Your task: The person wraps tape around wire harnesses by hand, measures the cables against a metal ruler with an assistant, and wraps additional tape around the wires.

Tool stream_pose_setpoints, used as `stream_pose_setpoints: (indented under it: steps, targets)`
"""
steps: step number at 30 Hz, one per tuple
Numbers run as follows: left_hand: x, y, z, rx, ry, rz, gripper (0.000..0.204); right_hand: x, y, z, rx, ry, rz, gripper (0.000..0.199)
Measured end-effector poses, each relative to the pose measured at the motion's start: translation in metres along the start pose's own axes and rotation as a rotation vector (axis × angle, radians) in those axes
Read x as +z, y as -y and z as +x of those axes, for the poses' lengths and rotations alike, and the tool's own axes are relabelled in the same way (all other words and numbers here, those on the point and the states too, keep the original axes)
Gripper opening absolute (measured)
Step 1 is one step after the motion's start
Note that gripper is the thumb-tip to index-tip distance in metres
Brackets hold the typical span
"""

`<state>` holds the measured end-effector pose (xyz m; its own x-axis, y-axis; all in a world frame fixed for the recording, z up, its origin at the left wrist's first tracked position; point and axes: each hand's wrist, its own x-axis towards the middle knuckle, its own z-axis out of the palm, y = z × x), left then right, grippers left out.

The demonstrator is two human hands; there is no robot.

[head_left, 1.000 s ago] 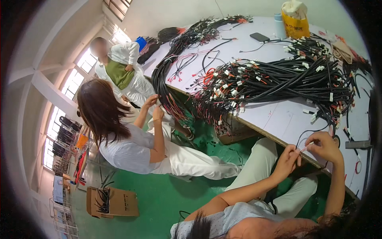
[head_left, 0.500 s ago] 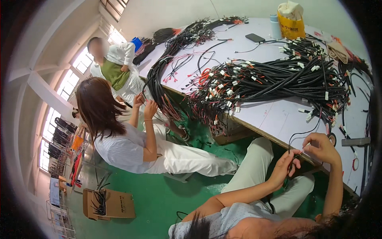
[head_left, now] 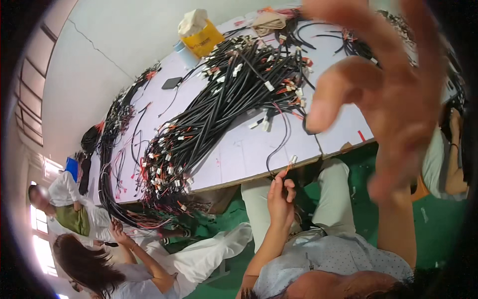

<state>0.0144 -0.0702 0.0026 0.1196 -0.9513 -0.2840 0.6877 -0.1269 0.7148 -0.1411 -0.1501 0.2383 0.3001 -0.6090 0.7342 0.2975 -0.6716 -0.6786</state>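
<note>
My left hand [head_left: 279, 203] is at the table's near edge, thumb and fingers closed on a thin black cable [head_left: 286, 137]. A small white connector [head_left: 293, 159] on orange wires sticks up beside its fingertips. The cable curves over the white tabletop [head_left: 239, 157] toward a thick bundle of black cables [head_left: 226, 99] with many white connectors. Close to the camera, large and blurred, my right hand [head_left: 398, 104] is raised over the table's right part. Its fingers are spread and curved, and nothing shows between them. It hides part of the tabletop.
Another cable bundle [head_left: 107, 149] lies along the table's left side. Toward the back are a phone [head_left: 172, 83], a blue bottle [head_left: 186, 55] and a yellow bag [head_left: 203, 41]. A co-worker [head_left: 94, 264] sits at left, with another person [head_left: 69, 214] beyond. At right, another person's arm [head_left: 454, 149] shows.
The view has swung to the right. My right hand has come away from my left hand and risen toward the camera, its fingers spreading. My left hand still holds the cable.
</note>
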Motion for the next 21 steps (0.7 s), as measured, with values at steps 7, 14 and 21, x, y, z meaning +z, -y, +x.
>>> stream_pose_setpoints:
  steps: [7,14,21]
  targets:
    - [0.004,-0.007,-0.008,-0.034,0.026,-0.062,0.029,0.008,0.017,0.007,-0.043,0.019,-0.024,0.026]
    - [-0.005,-0.008,-0.012,-0.049,0.028,-0.084,0.026,0.026,0.014,0.003,-0.007,0.042,0.013,0.025]
    - [-0.013,-0.004,-0.009,-0.030,0.052,-0.073,0.024,0.010,0.030,-0.014,0.041,-0.011,-0.104,0.025]
